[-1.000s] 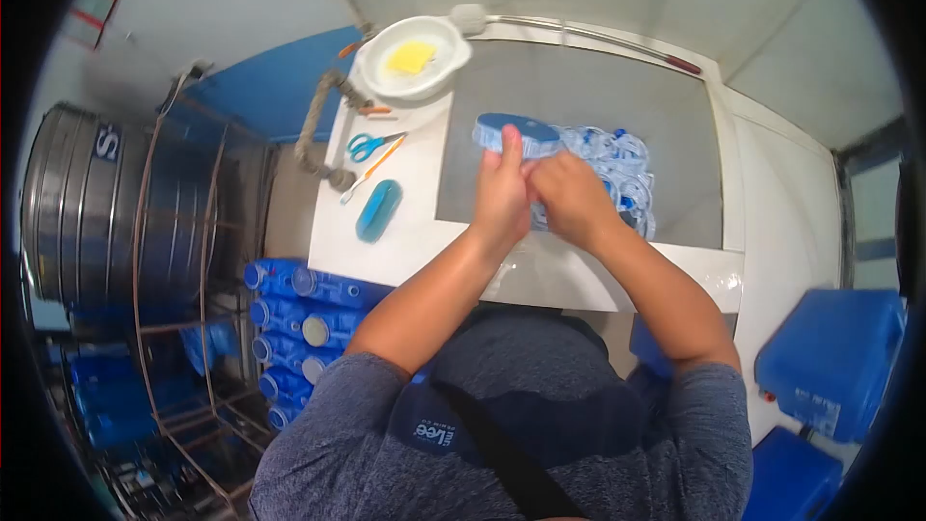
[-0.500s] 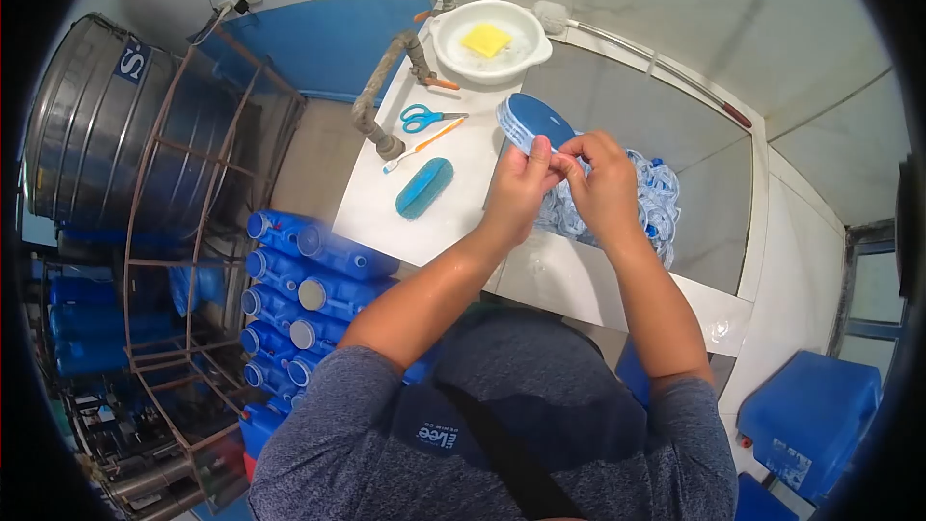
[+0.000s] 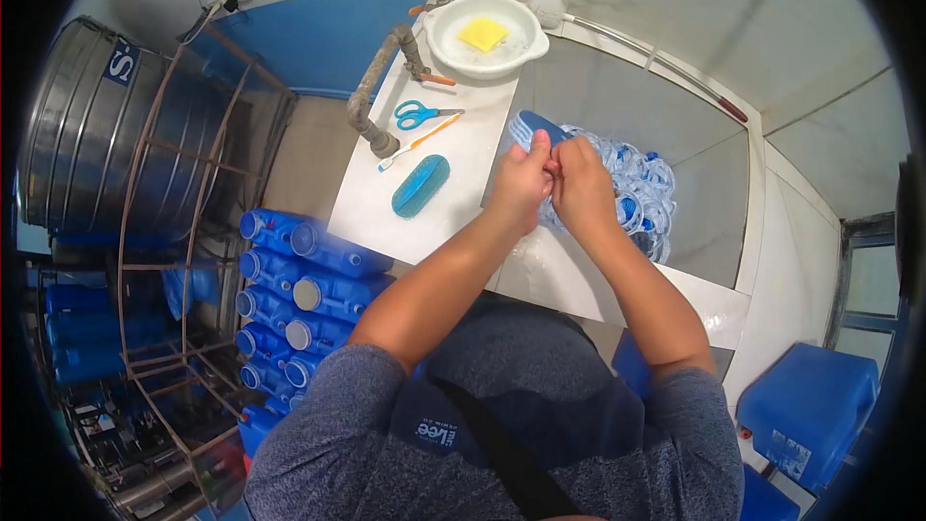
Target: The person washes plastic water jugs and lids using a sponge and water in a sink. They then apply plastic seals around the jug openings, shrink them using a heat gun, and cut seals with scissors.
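Nearer me than the white basin (image 3: 487,68), slightly to its right: blue disc (image 3: 536,125), pale rim, clasped in my left hand (image 3: 524,178), thumb laid on it. Right hand (image 3: 583,188) curled in against the left; whether it grips the disc too, cannot tell, fingers cover the spot. Pile of pale-blue bands (image 3: 648,183) right of and nearer than the basin, partly blocked by my right hand. Yellow sponge (image 3: 482,34) inside the basin. Bent pipe (image 3: 364,101) left of the basin, standing between it and a metal tank (image 3: 87,135). From the basin toward me, leftward on the table (image 3: 376,220): scissors (image 3: 413,116), toothbrush (image 3: 422,141), teal scrub brush (image 3: 421,186). Blue jugs (image 3: 333,297) well apart from the basin, lower left.
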A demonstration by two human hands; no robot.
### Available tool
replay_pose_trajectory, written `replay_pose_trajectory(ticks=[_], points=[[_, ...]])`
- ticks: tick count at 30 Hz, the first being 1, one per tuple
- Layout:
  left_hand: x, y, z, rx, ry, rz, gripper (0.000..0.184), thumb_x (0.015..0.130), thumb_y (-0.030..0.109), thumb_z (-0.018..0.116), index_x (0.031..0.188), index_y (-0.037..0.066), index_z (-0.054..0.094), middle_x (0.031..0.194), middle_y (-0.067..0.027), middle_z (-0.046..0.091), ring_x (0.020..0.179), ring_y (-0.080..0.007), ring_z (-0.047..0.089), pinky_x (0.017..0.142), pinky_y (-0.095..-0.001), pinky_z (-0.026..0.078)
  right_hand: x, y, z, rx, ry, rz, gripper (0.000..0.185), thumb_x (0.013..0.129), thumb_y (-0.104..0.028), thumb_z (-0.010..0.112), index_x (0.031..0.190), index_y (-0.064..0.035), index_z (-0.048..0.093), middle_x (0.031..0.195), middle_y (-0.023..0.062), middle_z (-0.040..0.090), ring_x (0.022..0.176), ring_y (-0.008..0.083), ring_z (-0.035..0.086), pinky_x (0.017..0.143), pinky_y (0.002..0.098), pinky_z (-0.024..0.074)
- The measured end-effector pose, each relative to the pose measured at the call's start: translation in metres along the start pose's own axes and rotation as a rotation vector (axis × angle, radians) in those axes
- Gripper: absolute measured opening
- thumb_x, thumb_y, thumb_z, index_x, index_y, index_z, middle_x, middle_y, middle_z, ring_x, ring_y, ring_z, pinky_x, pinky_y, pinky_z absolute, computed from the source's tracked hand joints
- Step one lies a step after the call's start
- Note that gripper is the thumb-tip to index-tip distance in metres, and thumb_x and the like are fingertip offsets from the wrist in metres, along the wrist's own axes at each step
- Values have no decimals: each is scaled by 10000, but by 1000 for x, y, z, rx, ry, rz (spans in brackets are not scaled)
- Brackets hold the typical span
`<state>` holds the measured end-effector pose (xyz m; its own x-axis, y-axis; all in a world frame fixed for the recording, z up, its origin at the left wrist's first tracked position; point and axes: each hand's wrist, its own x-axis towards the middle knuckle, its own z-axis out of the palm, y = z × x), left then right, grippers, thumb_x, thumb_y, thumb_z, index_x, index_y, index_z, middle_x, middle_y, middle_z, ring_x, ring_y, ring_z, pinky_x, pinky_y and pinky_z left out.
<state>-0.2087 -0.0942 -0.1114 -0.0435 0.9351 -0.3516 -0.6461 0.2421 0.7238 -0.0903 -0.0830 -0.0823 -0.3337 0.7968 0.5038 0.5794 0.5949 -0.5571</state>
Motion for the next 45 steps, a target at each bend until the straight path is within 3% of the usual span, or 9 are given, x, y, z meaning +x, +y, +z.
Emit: replay_pose_trajectory(ticks=[6,12,20,27,31,37,39,41,45], points=[[7,-6,13,-1,40,-90,313,1060,390,502,1012,83,530,843,-36,608,695,-99,588,640,-247,511,-6,10,-12,-23,4,-5,120,835,-29,661,872,-32,547,849,161,552,753,371,596,639,431,498],[-36,31,-7,124,-69,-248,324,1014,357,602,1183,83,558,1007,-33,662,892,-128,652,773,-293,568,30,10,-49,344,-269,452,101,930,-108,645,964,-16,664,934,153,677,845,291,666,735,387,528],[-87,20,-45,471,-113,-167,595,828,167,772,1311,8,463,1157,-87,599,931,-157,620,803,-304,527,105,-31,109,-15,-533,-285,162,897,-142,639,1011,-39,692,1010,166,688,943,358,669,825,439,534],[-124,36,-92,797,-13,76,671,830,91,743,1386,-21,386,1245,-154,584,1140,-248,597,997,-385,471,126,-42,233,-253,-705,-303,392,763,-151,769,1122,-62,639,1050,154,667,988,336,683,830,460,557],[-133,52,-93,817,-38,128,697,835,59,717,1423,-11,350,1262,-159,579,1186,-233,563,1022,-361,442,133,-46,227,-198,-699,-245,224,875,-84,579,1059,-73,707,1121,181,700,1051,325,697,870,454,571],[-113,48,-78,909,-34,315,639,901,-42,580,1486,17,330,1399,-142,479,1261,-207,494,1080,-336,389,128,-64,110,94,-406,-257,531,799,-161,698,1317,-125,586,1115,180,594,937,328,667,800,438,546],[-88,43,-94,920,-132,277,318,986,59,534,1298,1,553,1263,-96,599,1180,-163,534,1038,-316,413,111,-58,54,134,-253,-206,516,797,-168,723,1292,-124,584,1116,172,588,943,323,661,815,423,541],[-75,40,-65,707,-51,233,375,1058,309,492,1279,16,572,1212,-96,634,1158,-182,571,1026,-343,439,83,-48,0,503,-15,-63,489,805,-179,750,1243,-91,554,1089,152,584,919,299,652,831,385,535],[-44,23,-9,96,-408,-18,672,1038,621,329,1267,38,572,1235,-119,637,1160,-241,602,1031,-401,457,-6,-14,-61,806,60,222,483,820,-193,758,1221,-52,531,1068,128,578,908,259,637,835,356,528]])
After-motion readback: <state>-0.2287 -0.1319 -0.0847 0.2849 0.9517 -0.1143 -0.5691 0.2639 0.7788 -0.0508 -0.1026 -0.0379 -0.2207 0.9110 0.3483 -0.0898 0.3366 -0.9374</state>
